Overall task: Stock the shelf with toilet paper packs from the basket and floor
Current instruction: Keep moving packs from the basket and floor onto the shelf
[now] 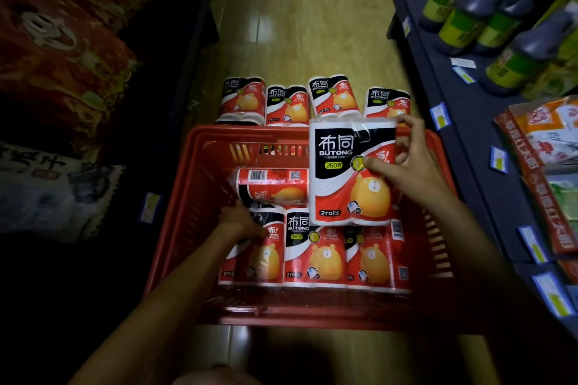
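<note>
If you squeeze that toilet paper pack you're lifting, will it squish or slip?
Probably squishes a little: the lifted pack is soft rolls in thin wrap. The shiny wrap may be slippery, so the right hand pinches it. Likely light, since one hand holds it above the basket.

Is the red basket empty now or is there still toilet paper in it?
Not empty. The red basket holds three upright toilet paper packs in front and one pack lying sideways behind.
</note>
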`<state>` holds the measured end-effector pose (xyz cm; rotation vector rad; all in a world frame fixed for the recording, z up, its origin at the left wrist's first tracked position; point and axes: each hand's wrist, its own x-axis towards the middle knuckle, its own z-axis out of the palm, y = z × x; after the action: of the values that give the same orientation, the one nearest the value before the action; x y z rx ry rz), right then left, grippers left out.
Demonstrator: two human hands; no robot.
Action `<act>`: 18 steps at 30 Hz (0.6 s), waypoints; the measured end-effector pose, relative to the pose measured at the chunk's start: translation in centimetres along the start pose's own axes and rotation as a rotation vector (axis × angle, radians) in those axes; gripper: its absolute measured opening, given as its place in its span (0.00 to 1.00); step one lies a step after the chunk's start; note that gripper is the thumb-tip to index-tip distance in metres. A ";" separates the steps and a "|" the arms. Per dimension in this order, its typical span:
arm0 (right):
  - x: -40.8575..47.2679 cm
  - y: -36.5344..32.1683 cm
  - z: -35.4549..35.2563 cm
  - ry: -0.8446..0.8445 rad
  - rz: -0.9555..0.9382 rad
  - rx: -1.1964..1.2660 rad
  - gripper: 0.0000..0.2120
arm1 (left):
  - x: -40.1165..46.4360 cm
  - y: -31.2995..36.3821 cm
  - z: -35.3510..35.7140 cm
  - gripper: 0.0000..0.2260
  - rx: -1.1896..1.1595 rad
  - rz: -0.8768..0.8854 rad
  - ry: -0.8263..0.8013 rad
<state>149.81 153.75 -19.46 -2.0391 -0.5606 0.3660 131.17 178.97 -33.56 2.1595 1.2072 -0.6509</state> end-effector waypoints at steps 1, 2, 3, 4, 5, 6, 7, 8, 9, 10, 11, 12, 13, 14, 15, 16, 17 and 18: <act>0.0 -0.1 0.0 0.002 -0.002 -0.003 0.36 | -0.1 0.0 0.0 0.50 -0.006 0.004 -0.001; 0.1 -0.1 0.0 0.004 -0.005 0.000 0.36 | -0.3 0.1 0.0 0.49 -0.010 0.003 -0.003; 0.1 0.0 0.1 0.004 -0.007 0.005 0.36 | -0.4 0.1 0.0 0.49 -0.007 0.012 0.003; 0.2 0.0 0.1 0.004 -0.008 0.010 0.36 | -0.6 0.1 0.0 0.48 0.005 0.017 0.007; 0.2 -0.1 0.2 0.006 -0.011 0.012 0.36 | -0.8 0.1 0.1 0.48 0.019 0.024 0.013; 0.2 -0.1 0.2 0.009 -0.012 0.011 0.36 | -1.0 0.0 0.1 0.47 0.035 0.028 0.021; 0.3 -0.1 0.2 0.014 -0.011 0.010 0.36 | -1.2 0.0 0.1 0.47 0.052 0.032 0.033; 0.4 0.0 0.2 0.019 -0.007 0.009 0.36 | -1.3 0.0 -0.1 0.46 0.068 0.036 0.036; 0.5 -0.1 0.3 0.023 -0.006 0.006 0.36 | -1.5 0.0 -0.3 0.46 0.080 0.042 0.037; 0.5 -0.1 0.3 0.028 -0.009 0.004 0.36 | -1.6 0.0 -0.5 0.45 0.083 0.047 0.035; 0.5 -0.1 0.3 0.030 -0.009 0.001 0.36 | -1.8 -0.1 -0.6 0.46 0.077 0.048 0.033; 0.5 -0.3 0.3 0.029 -0.011 -0.001 0.37 | -2.0 -0.1 -0.7 0.46 0.067 0.049 0.038; 0.5 -0.4 0.3 0.027 -0.012 0.000 0.37 | -2.2 -0.1 -0.7 0.47 0.059 0.054 0.053; 0.5 -0.5 0.4 0.026 -0.012 0.008 0.37 | -2.3 -0.2 -0.7 0.47 0.050 0.061 0.071; 0.4 -0.6 0.4 0.027 -0.009 0.016 0.37 | -2.5 -0.1 -0.7 0.46 0.030 0.074 0.089; 0.4 -0.8 0.4 0.029 -0.005 0.016 0.37 | -2.6 -0.1 -0.6 0.45 -0.003 0.085 0.099; 0.3 -1.0 0.5 0.032 0.001 0.011 0.38 | -2.8 -0.1 -0.6 0.43 -0.040 0.095 0.102; 0.3 -1.1 0.5 0.035 0.007 0.007 0.39 | -3.0 -0.2 -0.6 0.42 -0.073 0.099 0.099</act>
<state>149.59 154.74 -18.74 -2.0371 -0.5296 0.3354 129.67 177.69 -31.24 2.1964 1.1479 -0.4564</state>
